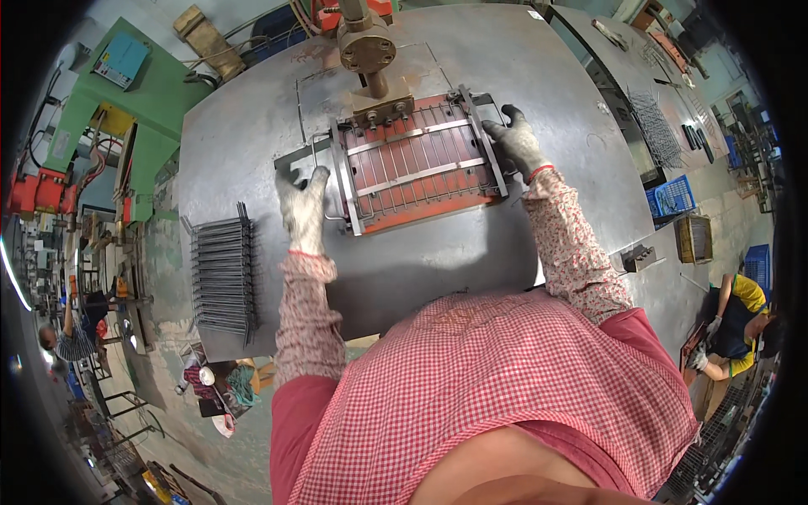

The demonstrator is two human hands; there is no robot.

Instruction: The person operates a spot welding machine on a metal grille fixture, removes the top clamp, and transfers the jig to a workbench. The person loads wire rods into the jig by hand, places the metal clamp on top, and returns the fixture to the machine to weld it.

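One wire rack (421,175) lies lengthwise left-to-right (right end slightly farther).

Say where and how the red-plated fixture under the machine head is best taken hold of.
Probably by its two straight side bars, the left hand coming from the left and the right hand from the right: the bars flank the red-plated fixture at both ends, while the machine head stands over its far edge.

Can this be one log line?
Grey-gloved left hand; grey-gloved right hand; flanking grey metal wire rack over red rectangular plate; contact unclear
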